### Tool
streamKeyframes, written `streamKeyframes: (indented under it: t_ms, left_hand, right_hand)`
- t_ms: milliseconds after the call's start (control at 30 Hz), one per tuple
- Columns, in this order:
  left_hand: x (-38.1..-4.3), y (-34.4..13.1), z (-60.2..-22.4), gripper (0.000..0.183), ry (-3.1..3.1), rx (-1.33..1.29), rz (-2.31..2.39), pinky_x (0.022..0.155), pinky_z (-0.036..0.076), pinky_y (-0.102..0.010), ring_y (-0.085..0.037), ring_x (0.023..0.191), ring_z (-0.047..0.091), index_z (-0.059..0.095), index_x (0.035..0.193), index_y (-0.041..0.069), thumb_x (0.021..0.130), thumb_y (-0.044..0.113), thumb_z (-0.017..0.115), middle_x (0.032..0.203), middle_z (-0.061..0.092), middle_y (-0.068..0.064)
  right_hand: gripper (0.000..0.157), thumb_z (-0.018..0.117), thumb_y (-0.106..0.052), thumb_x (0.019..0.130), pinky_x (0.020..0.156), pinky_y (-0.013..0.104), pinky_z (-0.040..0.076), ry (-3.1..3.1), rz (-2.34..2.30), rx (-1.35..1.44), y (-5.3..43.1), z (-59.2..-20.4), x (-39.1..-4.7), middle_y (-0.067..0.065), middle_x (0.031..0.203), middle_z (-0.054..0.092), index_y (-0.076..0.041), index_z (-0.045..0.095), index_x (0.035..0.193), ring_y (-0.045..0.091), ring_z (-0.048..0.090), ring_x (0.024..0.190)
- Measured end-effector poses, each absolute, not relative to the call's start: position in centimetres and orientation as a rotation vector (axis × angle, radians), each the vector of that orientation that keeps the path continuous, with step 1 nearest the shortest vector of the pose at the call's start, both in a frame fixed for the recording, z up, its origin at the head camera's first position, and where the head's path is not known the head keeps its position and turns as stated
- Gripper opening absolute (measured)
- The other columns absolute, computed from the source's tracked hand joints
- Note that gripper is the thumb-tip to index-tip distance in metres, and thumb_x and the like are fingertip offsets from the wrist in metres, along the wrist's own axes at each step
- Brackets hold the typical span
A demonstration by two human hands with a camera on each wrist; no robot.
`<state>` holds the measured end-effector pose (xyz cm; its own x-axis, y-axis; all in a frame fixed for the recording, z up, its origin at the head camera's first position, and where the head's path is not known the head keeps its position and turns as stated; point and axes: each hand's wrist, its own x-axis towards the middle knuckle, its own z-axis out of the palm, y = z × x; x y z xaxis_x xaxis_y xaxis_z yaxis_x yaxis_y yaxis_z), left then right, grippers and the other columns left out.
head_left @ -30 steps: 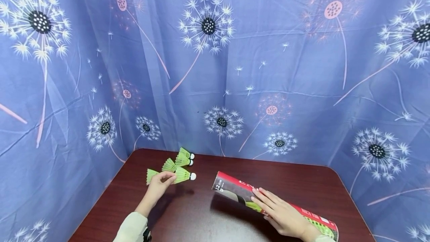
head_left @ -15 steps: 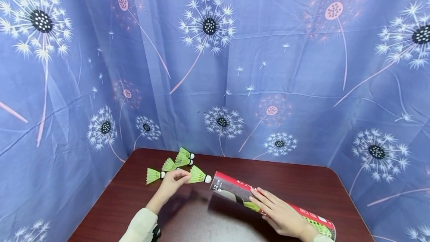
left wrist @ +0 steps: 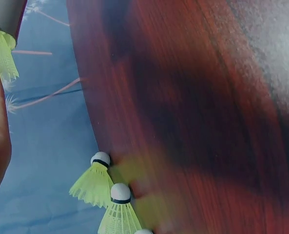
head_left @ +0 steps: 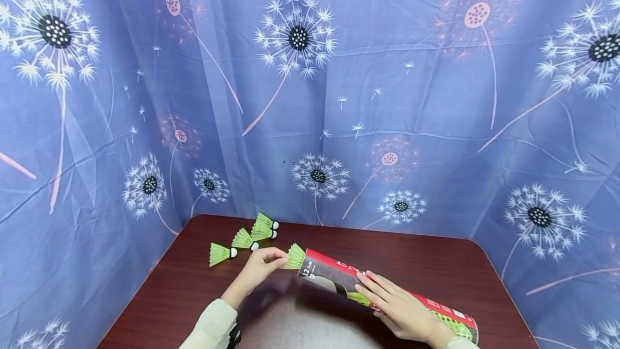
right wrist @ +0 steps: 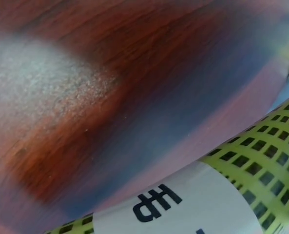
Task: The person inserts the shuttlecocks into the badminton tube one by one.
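Between thumb and fingers my left hand (head_left: 261,267) pinches the skirt of a yellow-green shuttlecock (head_left: 295,257). Its cork end is hidden inside the left mouth of a red and grey shuttlecock tube (head_left: 334,278); in the left wrist view the skirt (left wrist: 2,56) juts from the rim. My right hand (head_left: 399,308) grips the tube around its middle, and the tube slants down to the right with its left end raised off the table. A printed part of the tube (right wrist: 261,170) fills the lower right wrist view.
Several loose shuttlecocks lie at the table's back left, among them one shuttlecock (head_left: 220,253) nearest the left edge and another (head_left: 244,238) beside it. The dark red table (head_left: 411,255) ends at a blue dandelion-print curtain (head_left: 271,176).
My left hand has moved right with the shuttlecock, from beside the loose ones to the tube's mouth, and its cork has gone inside. The tube has shifted slightly left under my right hand.
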<state>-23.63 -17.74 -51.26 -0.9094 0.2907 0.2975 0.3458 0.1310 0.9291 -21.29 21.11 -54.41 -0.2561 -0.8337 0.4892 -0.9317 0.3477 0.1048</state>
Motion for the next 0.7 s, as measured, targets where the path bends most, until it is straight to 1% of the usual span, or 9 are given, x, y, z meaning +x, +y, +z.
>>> streamKeyframes:
  t_ms: [33, 167, 267, 400, 467, 500, 600, 633, 700]
  left_hand:
    - [-23.5, -17.6, -51.0, 0.012, -2.325, -0.67, -1.942, 0.073, 0.056, -0.028, -0.009, 0.079, 0.065, 0.065, 0.098, -0.012, 0.09, -0.004, 0.061, 0.092, 0.067, -0.024]
    - [-23.0, -17.1, -50.5, 0.013, -2.31, -0.725, -1.965, 0.075, 0.056, -0.028, -0.01, 0.081, 0.066, 0.063, 0.099, -0.016, 0.091, -0.006, 0.059, 0.094, 0.065, -0.031]
    - [-22.8, -17.0, -50.6, 0.013, -2.318, -0.734, -1.954, 0.075, 0.057, -0.031, -0.011, 0.081, 0.066, 0.064, 0.098, -0.015, 0.091, -0.006, 0.059, 0.093, 0.065, -0.031]
    - [-22.8, -16.8, -50.8, 0.012, -2.337, -0.707, -1.921, 0.074, 0.057, -0.041, -0.013, 0.079, 0.067, 0.066, 0.097, -0.014, 0.09, -0.005, 0.061, 0.09, 0.066, -0.03]
    - [-22.7, -16.7, -50.9, 0.012, -2.346, -0.686, -1.911, 0.073, 0.056, -0.044, -0.014, 0.077, 0.067, 0.066, 0.096, -0.013, 0.089, -0.004, 0.062, 0.09, 0.067, -0.029]
    - [-22.7, -16.6, -50.9, 0.012, -2.348, -0.68, -1.909, 0.073, 0.056, -0.045, -0.014, 0.077, 0.067, 0.067, 0.096, -0.013, 0.089, -0.004, 0.063, 0.09, 0.067, -0.029]
    - [-22.6, -16.5, -51.0, 0.012, -2.345, -0.669, -1.914, 0.073, 0.057, -0.042, -0.014, 0.077, 0.067, 0.067, 0.096, -0.014, 0.088, -0.005, 0.063, 0.09, 0.067, -0.029]
    - [-22.6, -16.4, -51.0, 0.012, -2.34, -0.667, -1.92, 0.072, 0.057, -0.04, -0.014, 0.077, 0.067, 0.067, 0.096, -0.014, 0.088, -0.005, 0.063, 0.09, 0.067, -0.03]
    - [-22.6, -16.3, -51.1, 0.012, -2.329, -0.675, -1.931, 0.073, 0.057, -0.042, -0.015, 0.078, 0.067, 0.067, 0.096, -0.014, 0.088, -0.006, 0.063, 0.09, 0.066, -0.03]
  right_hand:
    - [0.054, 0.054, -0.02, 0.095, 0.116, 0.029, 0.013, -2.155, 0.284, 1.542, 21.1, -54.4, -21.3, 0.016, 0.151, 0.035, -0.002, 0.04, 0.144, 0.039, 0.041, 0.131]
    - [0.06, 0.061, -0.017, 0.091, 0.116, 0.029, 0.013, -2.164, 0.281, 1.547, 21.0, -54.3, -21.1, 0.016, 0.152, 0.034, -0.003, 0.039, 0.145, 0.038, 0.039, 0.133]
    - [0.062, 0.063, -0.017, 0.09, 0.116, 0.029, 0.013, -2.164, 0.271, 1.544, 21.0, -54.4, -21.1, 0.016, 0.152, 0.034, -0.003, 0.039, 0.145, 0.039, 0.041, 0.131]
    - [0.061, 0.061, -0.019, 0.091, 0.116, 0.029, 0.012, -2.169, 0.263, 1.534, 21.1, -54.5, -21.1, 0.016, 0.152, 0.034, -0.003, 0.039, 0.145, 0.039, 0.041, 0.131]
    - [0.059, 0.059, -0.021, 0.093, 0.116, 0.028, 0.012, -2.173, 0.261, 1.528, 21.2, -54.5, -21.1, 0.015, 0.152, 0.034, -0.004, 0.039, 0.145, 0.037, 0.04, 0.132]
    - [0.058, 0.057, -0.023, 0.094, 0.116, 0.028, 0.012, -2.176, 0.26, 1.526, 21.2, -54.5, -21.0, 0.015, 0.152, 0.034, -0.004, 0.039, 0.146, 0.036, 0.039, 0.133]
    - [0.056, 0.054, -0.026, 0.097, 0.116, 0.027, 0.011, -2.182, 0.255, 1.521, 21.3, -54.6, -21.0, 0.014, 0.153, 0.033, -0.005, 0.038, 0.146, 0.034, 0.037, 0.135]
    - [0.056, 0.053, -0.026, 0.097, 0.116, 0.027, 0.011, -2.181, 0.252, 1.521, 21.3, -54.6, -21.0, 0.014, 0.153, 0.033, -0.005, 0.038, 0.146, 0.034, 0.037, 0.135]
    - [0.057, 0.056, -0.025, 0.095, 0.116, 0.027, 0.011, -2.181, 0.25, 1.522, 21.3, -54.5, -21.0, 0.015, 0.153, 0.033, -0.005, 0.038, 0.146, 0.035, 0.038, 0.134]
